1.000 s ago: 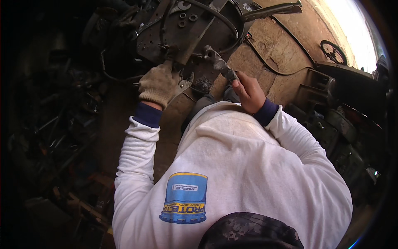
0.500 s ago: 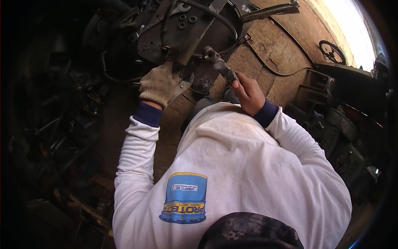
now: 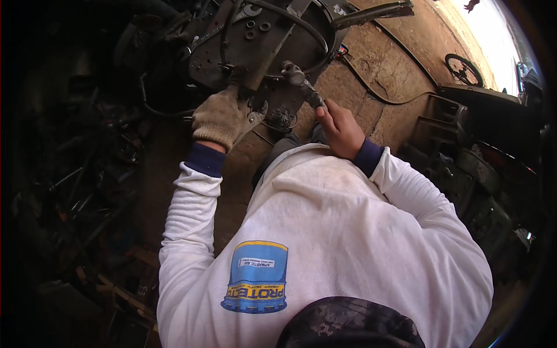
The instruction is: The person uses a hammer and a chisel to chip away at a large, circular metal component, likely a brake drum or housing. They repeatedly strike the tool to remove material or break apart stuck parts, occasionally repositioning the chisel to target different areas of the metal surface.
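My left hand [image 3: 217, 119], in a worn knitted glove, is closed around metal pliers [image 3: 253, 120], whose handle shows beside the palm. Just beyond the glove, a long flat metal strip [image 3: 268, 62] slants over the dark metal worktop [image 3: 212, 61]; the pliers' grip on it is hidden. Bare, my right hand [image 3: 344, 129] wraps around the handle of a hammer [image 3: 301, 84]. The hammer's grimy head is raised near the worktop's close edge, to the right of the strip. Dark crumbly grit [image 3: 282, 118] lies below the head.
Several nuts [image 3: 250, 33] and a combination wrench [image 3: 250, 10] lie on the worktop, with a curved rod [image 3: 301, 23] over it. A cable [image 3: 377, 95] crosses the concrete floor. To the right are a wheel [image 3: 464, 71] and metal channels [image 3: 444, 116]; dark scrap [image 3: 75, 174] fills the left.
The view has shifted slightly. My right hand and the hammer have moved a little to the left, and both hands keep their holds.
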Motion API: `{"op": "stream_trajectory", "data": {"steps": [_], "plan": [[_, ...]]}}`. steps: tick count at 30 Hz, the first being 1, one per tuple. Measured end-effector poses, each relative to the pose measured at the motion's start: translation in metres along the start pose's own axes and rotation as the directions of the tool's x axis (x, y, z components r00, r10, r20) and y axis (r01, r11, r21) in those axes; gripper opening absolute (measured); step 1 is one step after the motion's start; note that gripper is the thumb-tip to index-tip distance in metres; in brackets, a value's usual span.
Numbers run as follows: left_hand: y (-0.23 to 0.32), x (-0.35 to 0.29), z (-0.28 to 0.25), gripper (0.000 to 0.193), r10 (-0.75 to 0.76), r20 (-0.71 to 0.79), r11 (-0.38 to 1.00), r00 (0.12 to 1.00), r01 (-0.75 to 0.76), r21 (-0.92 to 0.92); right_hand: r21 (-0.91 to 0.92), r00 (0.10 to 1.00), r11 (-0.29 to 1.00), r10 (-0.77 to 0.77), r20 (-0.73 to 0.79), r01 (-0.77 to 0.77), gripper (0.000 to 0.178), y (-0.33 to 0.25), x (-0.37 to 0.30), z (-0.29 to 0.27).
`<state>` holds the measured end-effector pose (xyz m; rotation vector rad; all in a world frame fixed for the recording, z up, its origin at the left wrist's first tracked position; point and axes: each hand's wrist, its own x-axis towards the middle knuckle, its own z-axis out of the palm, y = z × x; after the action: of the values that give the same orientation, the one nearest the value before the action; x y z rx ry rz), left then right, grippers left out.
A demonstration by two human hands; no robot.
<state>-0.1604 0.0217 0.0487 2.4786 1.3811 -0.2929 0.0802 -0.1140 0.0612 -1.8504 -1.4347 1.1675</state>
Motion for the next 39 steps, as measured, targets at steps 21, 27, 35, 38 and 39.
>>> {"op": "stream_trajectory", "data": {"steps": [21,27,35,38,39], "plan": [[0.007,-0.002,-0.013,0.026,-0.050,-0.087,0.988,0.995,0.037,-0.148,0.094,0.997,0.995,0.034,0.073,-0.041,0.045,0.013,-0.010,-0.014],[0.002,-0.001,-0.010,0.027,-0.025,-0.107,0.989,0.994,0.010,-0.145,0.185,0.999,0.982,-0.034,-0.004,0.034,0.045,0.018,-0.009,-0.020],[0.005,-0.002,-0.015,0.029,-0.084,-0.061,0.988,0.995,0.075,-0.136,0.128,0.997,0.990,-0.058,0.056,0.050,0.052,0.009,-0.006,-0.016],[0.005,-0.003,-0.017,0.029,-0.085,-0.052,0.985,0.995,0.076,-0.153,0.127,0.994,0.988,-0.097,0.043,0.091,0.051,0.006,-0.003,-0.014],[0.008,-0.004,-0.019,0.029,-0.098,-0.038,0.984,0.994,0.091,-0.150,0.066,0.998,0.997,-0.038,0.052,0.034,0.051,0.011,0.000,-0.010]]}}
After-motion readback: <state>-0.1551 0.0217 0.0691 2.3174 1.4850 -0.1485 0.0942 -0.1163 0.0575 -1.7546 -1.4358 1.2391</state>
